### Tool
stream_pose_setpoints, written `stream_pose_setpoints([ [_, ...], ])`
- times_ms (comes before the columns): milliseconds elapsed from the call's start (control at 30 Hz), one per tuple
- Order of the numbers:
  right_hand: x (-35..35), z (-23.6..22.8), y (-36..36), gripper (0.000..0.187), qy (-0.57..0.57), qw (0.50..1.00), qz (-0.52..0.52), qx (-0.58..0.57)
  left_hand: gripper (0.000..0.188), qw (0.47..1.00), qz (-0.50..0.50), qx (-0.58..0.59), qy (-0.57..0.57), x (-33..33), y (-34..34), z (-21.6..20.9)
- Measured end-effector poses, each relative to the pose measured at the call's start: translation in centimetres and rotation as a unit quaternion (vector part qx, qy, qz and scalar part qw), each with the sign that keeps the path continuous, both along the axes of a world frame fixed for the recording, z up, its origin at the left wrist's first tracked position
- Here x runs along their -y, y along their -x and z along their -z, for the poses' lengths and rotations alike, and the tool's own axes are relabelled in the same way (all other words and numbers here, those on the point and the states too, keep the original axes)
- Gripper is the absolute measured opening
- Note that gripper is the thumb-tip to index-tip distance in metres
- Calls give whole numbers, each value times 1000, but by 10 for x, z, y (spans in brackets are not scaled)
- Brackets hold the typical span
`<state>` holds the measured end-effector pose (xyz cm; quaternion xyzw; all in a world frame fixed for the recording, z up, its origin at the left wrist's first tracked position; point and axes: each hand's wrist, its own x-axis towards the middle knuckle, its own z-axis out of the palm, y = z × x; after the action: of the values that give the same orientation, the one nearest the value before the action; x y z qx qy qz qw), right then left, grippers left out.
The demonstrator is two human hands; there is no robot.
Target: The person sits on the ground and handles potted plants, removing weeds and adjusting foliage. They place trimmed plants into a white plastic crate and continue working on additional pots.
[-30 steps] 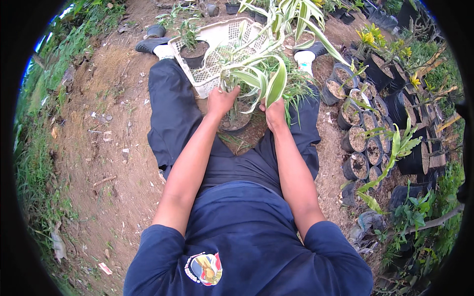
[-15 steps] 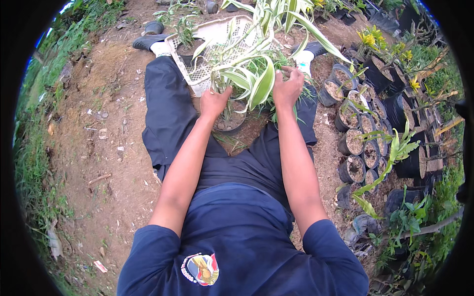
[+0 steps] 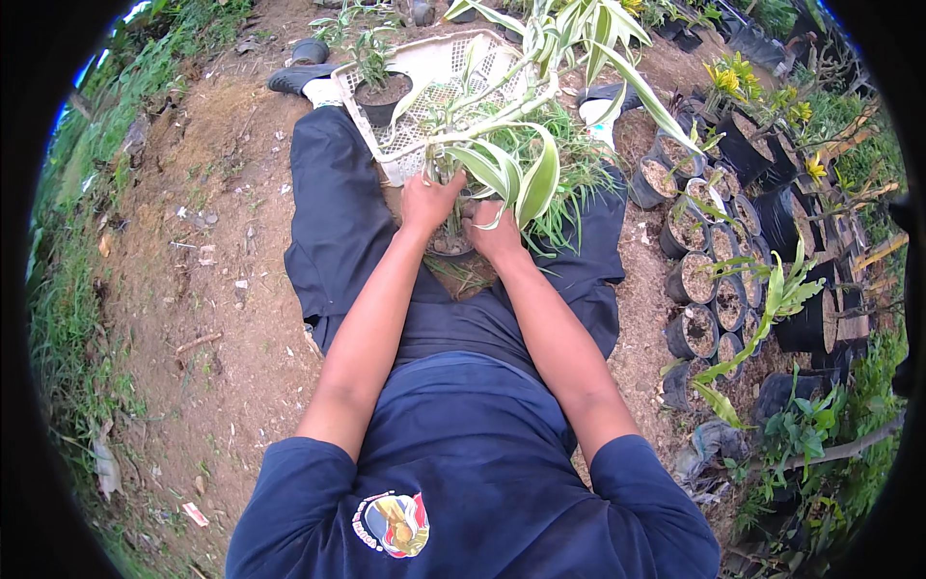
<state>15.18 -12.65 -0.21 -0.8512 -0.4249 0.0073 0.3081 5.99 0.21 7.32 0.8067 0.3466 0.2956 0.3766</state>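
Note:
Between my legs stands a black pot point(image 3: 448, 253) of soil holding a tall plant with green leaves edged in cream point(image 3: 537, 179). Its stems lean away from me and to the right. My left hand point(image 3: 430, 203) is closed around the stems just above the pot. On the other side, my right hand point(image 3: 494, 232) is low at the stem base, over the pot's soil. Its fingers are curled inward, and what they pinch is hidden. A clump of long, thin green grass point(image 3: 574, 169) lies just beyond and right of my right hand.
A cream perforated plastic tray point(image 3: 424, 60) lies beyond the plant, with a small potted plant point(image 3: 382, 92) at its left side. Rows of soil-filled black pots point(image 3: 693, 278) stand on the right. Bare dirt point(image 3: 183, 289) stretches to the left, bordered by grass.
My right hand has come down and left from the grass to the stem base in the pot. My left hand still grips the stems, and the leaves have shifted slightly right.

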Motion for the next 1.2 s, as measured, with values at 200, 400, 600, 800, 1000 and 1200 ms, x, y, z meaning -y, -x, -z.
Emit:
stream_pose_setpoints([
  [200,2,-1,-2,17,65,994,-26,79,53,1000,-12,0,0,1,0,4],
  [400,0,-13,9,20,11,1000,-2,23,50,1000,-10,16,-1,-9,4,12],
  [600,20,-50,12,19,-102,992,57,58,51,999,1,12,-47,-21,8,24],
  [800,43,-86,-8,17,-208,966,141,-53,53,998,5,5,-69,-35,11,37],
  [1000,27,-137,-53,30,-382,902,199,-22,53,997,-6,39,-70,-33,8,45],
  [1200,40,-98,-28,25,-228,969,21,93,48,996,12,48,-70,-17,9,27],
])
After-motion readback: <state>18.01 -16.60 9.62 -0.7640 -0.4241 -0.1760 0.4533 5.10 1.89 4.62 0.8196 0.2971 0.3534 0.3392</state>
